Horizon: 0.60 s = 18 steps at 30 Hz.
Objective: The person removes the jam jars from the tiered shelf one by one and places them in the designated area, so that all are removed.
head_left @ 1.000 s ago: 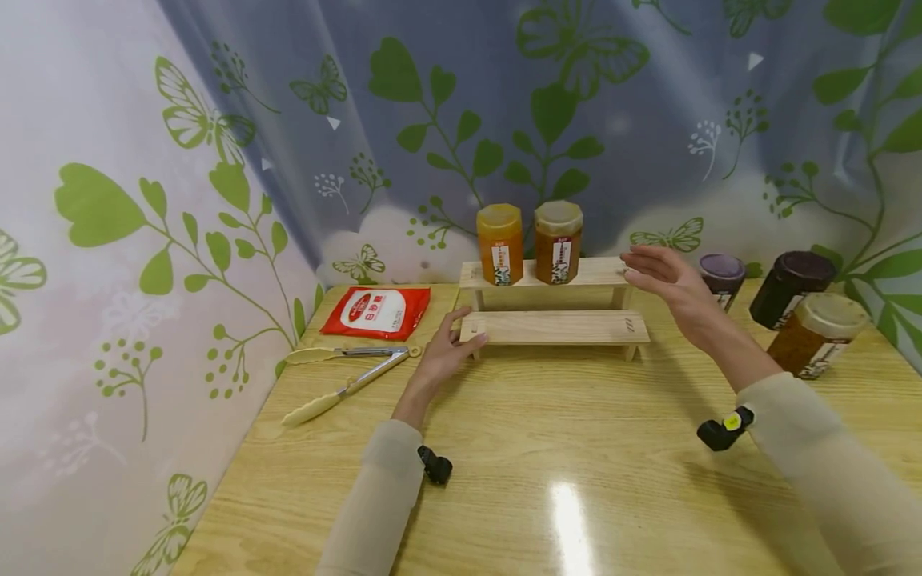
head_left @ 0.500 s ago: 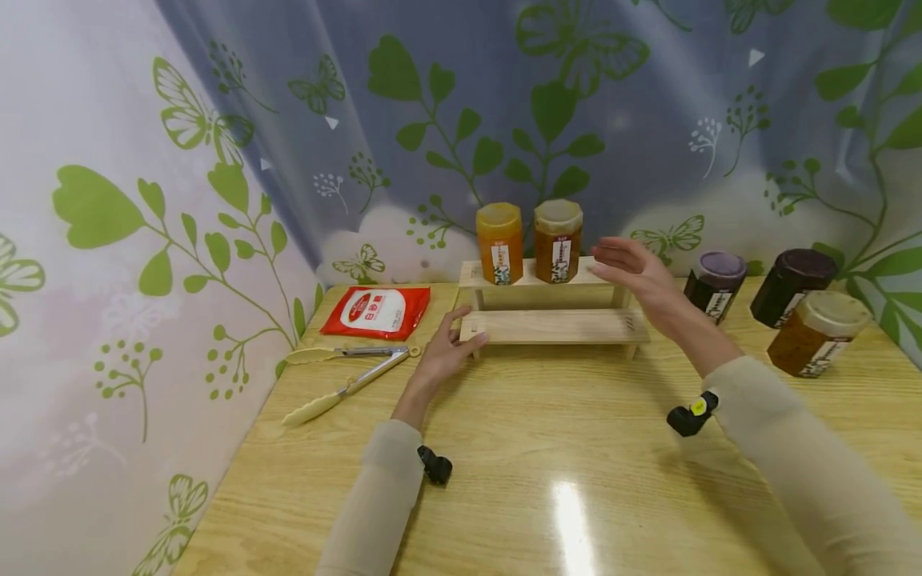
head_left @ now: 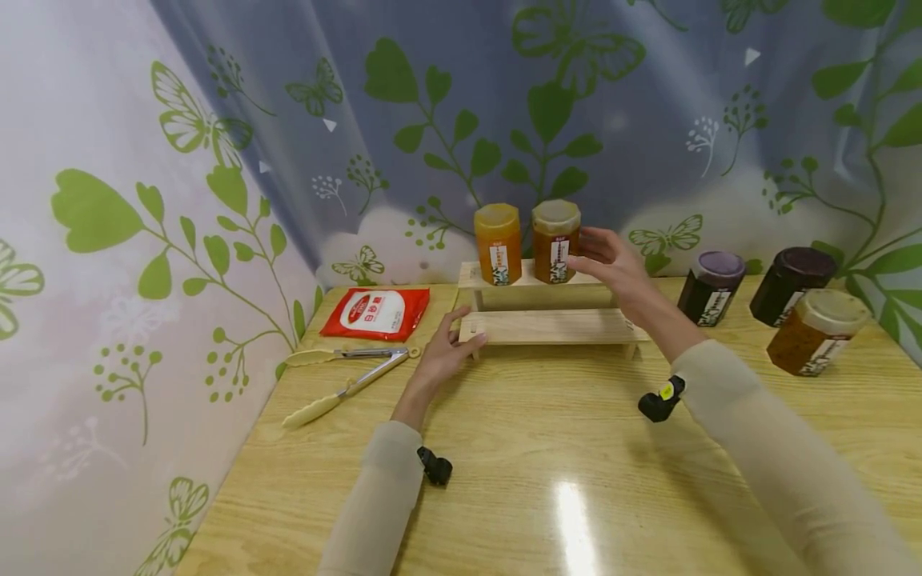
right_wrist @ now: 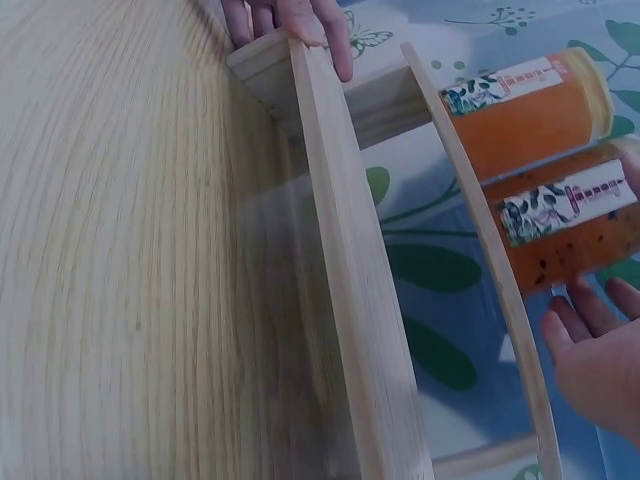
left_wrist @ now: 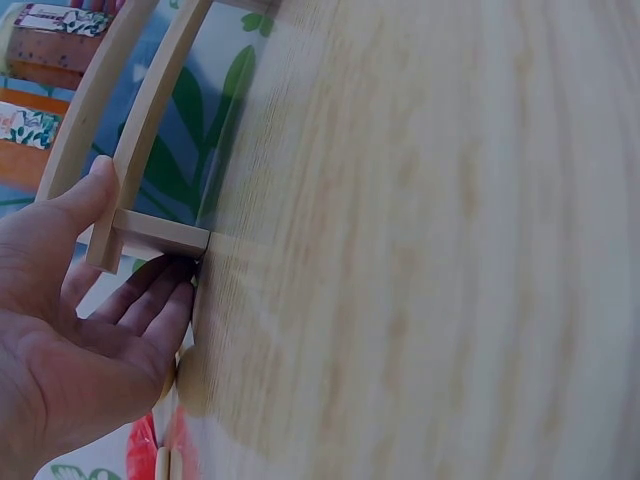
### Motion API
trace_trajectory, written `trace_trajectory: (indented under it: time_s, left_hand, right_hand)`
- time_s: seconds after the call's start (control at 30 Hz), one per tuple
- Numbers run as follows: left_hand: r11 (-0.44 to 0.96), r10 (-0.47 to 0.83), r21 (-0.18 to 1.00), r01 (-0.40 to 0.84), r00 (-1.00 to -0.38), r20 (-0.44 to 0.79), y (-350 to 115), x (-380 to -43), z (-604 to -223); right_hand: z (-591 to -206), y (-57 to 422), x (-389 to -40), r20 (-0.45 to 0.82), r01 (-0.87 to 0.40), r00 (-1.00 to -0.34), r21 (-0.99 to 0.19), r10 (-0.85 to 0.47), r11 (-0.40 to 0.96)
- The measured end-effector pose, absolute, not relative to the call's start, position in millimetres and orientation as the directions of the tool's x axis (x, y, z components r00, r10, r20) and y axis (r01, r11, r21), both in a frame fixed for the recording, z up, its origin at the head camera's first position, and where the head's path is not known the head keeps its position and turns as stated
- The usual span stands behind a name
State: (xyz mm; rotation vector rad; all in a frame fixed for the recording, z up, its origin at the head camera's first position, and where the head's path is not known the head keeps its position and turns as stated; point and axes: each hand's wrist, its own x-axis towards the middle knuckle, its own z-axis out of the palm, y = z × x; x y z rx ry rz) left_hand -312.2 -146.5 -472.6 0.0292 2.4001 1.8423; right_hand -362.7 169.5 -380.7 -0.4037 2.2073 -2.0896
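Note:
My left hand (head_left: 441, 352) grips the left end of a two-tier wooden rack (head_left: 555, 326). Its thumb lies on the lower tier's edge, with the other fingers by the end leg in the left wrist view. On the upper tier, a brown jam jar (head_left: 553, 240) with a pale lid stands right of an orange jam jar (head_left: 499, 244). My right hand (head_left: 619, 276) is at the brown jar's right side, thumb tip over its label and the other fingers loosely spread. In the right wrist view, the fingertips (right_wrist: 590, 290) lie right at the jar's side.
Right of the rack stand two dark jars, one with a purple lid (head_left: 713, 288) and one with a black lid (head_left: 792, 288), and another brown jar (head_left: 817, 332). On the left lie a red and white packet (head_left: 376, 312) and tongs (head_left: 353, 384). A patterned curtain (head_left: 432, 104) hangs behind.
My right hand has moved left along the upper tier to the brown jam jar, bringing the purple-lidded jar fully into view. The left hand has stayed on the rack.

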Motion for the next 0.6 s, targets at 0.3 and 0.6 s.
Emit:
trace_trajectory:
  time_s: [0.3,0.6]
  left_hand:
    - [0.271,0.085,0.961,-0.049,-0.994,-0.075,-146.6,-311.3,-472.2]
    - [0.281,0.094,0.959,-0.042,-0.993,-0.071,-147.9,-312.5,-474.1]
  right_hand:
    - [-377.9,145.1,-370.9,0.105,-0.124,-0.979,-0.987,-0.176,0.101]
    - [-376.9,128.7,-377.2,0.104,-0.119,-0.991,-0.976,-0.09,0.18]
